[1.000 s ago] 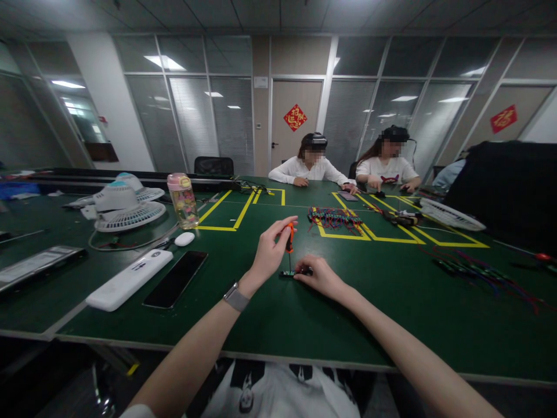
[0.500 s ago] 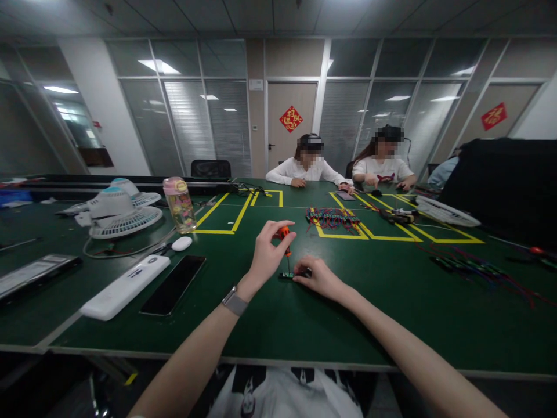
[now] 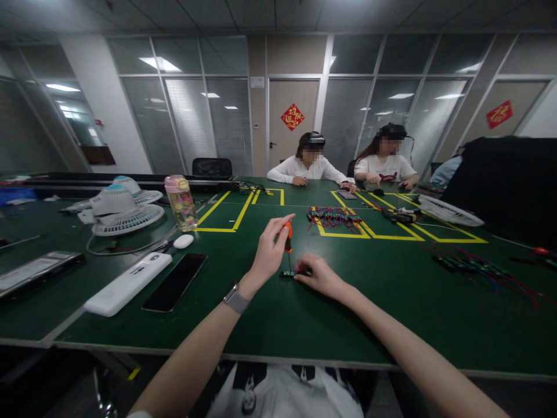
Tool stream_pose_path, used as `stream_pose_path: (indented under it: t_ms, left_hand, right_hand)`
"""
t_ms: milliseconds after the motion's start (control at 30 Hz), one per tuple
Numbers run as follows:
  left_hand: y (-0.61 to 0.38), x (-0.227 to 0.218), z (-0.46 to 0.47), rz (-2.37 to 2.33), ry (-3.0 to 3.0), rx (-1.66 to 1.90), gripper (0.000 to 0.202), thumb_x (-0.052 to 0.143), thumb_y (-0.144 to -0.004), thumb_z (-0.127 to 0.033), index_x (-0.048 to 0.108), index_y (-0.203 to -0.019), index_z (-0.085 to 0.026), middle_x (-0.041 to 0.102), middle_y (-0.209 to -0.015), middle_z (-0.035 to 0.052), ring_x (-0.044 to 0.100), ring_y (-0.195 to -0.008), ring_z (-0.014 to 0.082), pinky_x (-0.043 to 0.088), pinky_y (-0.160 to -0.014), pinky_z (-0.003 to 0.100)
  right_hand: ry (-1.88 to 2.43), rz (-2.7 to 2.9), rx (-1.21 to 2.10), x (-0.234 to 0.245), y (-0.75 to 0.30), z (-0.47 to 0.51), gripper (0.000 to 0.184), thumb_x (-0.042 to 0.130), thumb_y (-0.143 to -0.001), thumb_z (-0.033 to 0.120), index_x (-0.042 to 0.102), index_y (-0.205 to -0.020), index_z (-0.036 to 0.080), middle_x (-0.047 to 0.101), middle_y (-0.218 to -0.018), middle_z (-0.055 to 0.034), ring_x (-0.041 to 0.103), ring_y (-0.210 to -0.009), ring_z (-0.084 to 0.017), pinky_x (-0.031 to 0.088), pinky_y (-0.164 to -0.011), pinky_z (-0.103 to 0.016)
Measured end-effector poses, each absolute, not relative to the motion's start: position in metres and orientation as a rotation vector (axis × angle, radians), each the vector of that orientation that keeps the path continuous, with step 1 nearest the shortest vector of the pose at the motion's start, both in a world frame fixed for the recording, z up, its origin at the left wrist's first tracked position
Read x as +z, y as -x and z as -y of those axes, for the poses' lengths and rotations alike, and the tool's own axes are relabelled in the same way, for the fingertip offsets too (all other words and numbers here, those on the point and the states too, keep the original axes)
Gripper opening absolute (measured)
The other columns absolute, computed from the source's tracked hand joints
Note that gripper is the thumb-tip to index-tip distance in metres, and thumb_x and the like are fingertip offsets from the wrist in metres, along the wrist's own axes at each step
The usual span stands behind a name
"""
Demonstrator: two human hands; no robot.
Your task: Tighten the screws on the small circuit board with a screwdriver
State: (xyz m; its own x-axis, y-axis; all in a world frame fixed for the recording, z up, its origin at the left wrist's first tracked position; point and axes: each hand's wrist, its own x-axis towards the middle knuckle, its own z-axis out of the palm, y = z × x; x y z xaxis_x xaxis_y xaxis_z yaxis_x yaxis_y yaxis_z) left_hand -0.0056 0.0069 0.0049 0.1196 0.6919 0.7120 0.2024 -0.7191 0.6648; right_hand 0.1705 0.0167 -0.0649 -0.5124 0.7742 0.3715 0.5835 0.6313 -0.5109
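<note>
My left hand point(image 3: 270, 247) pinches the orange-and-black handle of a screwdriver point(image 3: 288, 237) between thumb and fingers. The screwdriver stands nearly upright, its thin shaft reaching down to a small green circuit board point(image 3: 287, 274) that lies on the table. At the board's right end, my right hand point(image 3: 319, 276) rests with thumb and fingers closed on it, hiding that part. Whether the tip sits in a screw is too small to tell.
Beyond my hands lies a bundle of boards with red and blue wires point(image 3: 335, 218); more wired boards point(image 3: 478, 270) are at right. A black phone point(image 3: 176, 283), white device point(image 3: 128, 284), bottle point(image 3: 181, 203) and fan parts point(image 3: 126, 217) are at left. Two people sit opposite.
The fingers of my left hand have drawn closer together around the screwdriver handle, turning slightly. My right hand stays on the board. The view has shifted a little.
</note>
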Motion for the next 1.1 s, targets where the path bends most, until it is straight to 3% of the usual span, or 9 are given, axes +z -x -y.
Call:
stream_pose_path:
  t_ms: [67, 200, 333, 400, 567, 767, 967, 1100]
  left_hand:
    - [0.0055, 0.0049, -0.0072, -0.808, -1.964, 1.594, 0.032, 0.044, -0.094, -0.027, 0.057, -0.123, -0.022, 0.06, -0.102, 0.0051, 0.059, -0.091, 0.0143, 0.048, -0.08, 0.026]
    - [0.006, 0.0054, -0.0067, -0.921, -2.019, 1.684, 0.024, 0.057, -0.087, -0.03, 0.066, -0.108, -0.022, 0.057, -0.094, 0.0038, 0.056, -0.087, 0.0148, 0.047, -0.079, 0.025]
    - [0.006, 0.0044, -0.0071, -0.852, -1.991, 1.613, 0.033, 0.042, -0.094, -0.027, 0.058, -0.123, -0.024, 0.057, -0.108, 0.0059, 0.057, -0.097, 0.0152, 0.046, -0.086, 0.027]
    - [0.0058, 0.0032, -0.0081, -0.802, -1.948, 1.575, 0.035, 0.04, -0.095, -0.026, 0.054, -0.127, -0.024, 0.059, -0.108, 0.006, 0.059, -0.094, 0.0147, 0.048, -0.084, 0.027]
    - [0.0065, 0.0026, -0.0088, -0.924, -1.995, 1.673, 0.028, 0.055, -0.088, -0.029, 0.064, -0.114, -0.023, 0.056, -0.099, 0.0046, 0.057, -0.088, 0.0146, 0.048, -0.078, 0.025]
    - [0.0045, 0.0029, -0.0069, -0.755, -1.962, 1.533, 0.037, 0.035, -0.096, -0.023, 0.05, -0.13, -0.024, 0.059, -0.112, 0.006, 0.061, -0.093, 0.0138, 0.048, -0.084, 0.027]
    - [0.0047, 0.0027, -0.0067, -1.009, -2.074, 1.711, 0.026, 0.054, -0.089, -0.029, 0.062, -0.113, -0.023, 0.056, -0.097, 0.0043, 0.056, -0.087, 0.0149, 0.047, -0.079, 0.026]
    - [0.0066, 0.004, -0.0091, -0.959, -2.001, 1.676, 0.03, 0.042, -0.095, -0.026, 0.059, -0.12, -0.022, 0.057, -0.106, 0.0055, 0.057, -0.094, 0.0142, 0.046, -0.085, 0.027]
  right_hand:
    - [1.065, 2.259, 0.454, -0.0657, -0.1705, -0.0166, 0.013, 0.068, -0.075, 0.014, 0.062, -0.086, 0.017, 0.062, -0.08, -0.0023, 0.057, -0.073, -0.016, 0.045, -0.068, -0.027]
    - [1.061, 2.26, 0.461, -0.0667, -0.1702, -0.0165, 0.02, 0.068, -0.076, 0.014, 0.064, -0.095, 0.017, 0.062, -0.083, -0.0033, 0.058, -0.076, -0.016, 0.047, -0.071, -0.029]
    - [1.024, 2.326, 0.4, -0.063, -0.17, -0.0144, 0.01, 0.066, -0.079, 0.017, 0.067, -0.089, 0.018, 0.062, -0.082, -0.004, 0.057, -0.08, -0.018, 0.046, -0.073, -0.029]
    - [1.015, 2.34, 0.387, -0.0609, -0.1701, -0.0132, 0.009, 0.065, -0.081, 0.019, 0.068, -0.09, 0.018, 0.062, -0.082, -0.0043, 0.057, -0.08, -0.018, 0.045, -0.073, -0.029]
    - [0.994, 2.359, 0.377, -0.0595, -0.17, -0.0123, 0.011, 0.062, -0.084, 0.021, 0.069, -0.092, 0.019, 0.062, -0.082, -0.005, 0.056, -0.081, -0.019, 0.044, -0.074, -0.03]
    - [0.98, 2.354, 0.393, -0.0609, -0.1711, -0.0129, 0.013, 0.062, -0.082, 0.018, 0.069, -0.093, 0.019, 0.061, -0.083, -0.0047, 0.056, -0.081, -0.018, 0.044, -0.074, -0.029]
    - [0.989, 2.356, 0.391, -0.0598, -0.1709, -0.0122, 0.016, 0.062, -0.08, 0.015, 0.07, -0.094, 0.019, 0.061, -0.084, -0.0046, 0.057, -0.081, -0.019, 0.045, -0.073, -0.029]
    - [0.988, 2.356, 0.404, -0.0595, -0.1715, -0.012, 0.015, 0.062, -0.082, 0.017, 0.07, -0.094, 0.019, 0.061, -0.084, -0.0049, 0.057, -0.081, -0.018, 0.045, -0.072, -0.028]
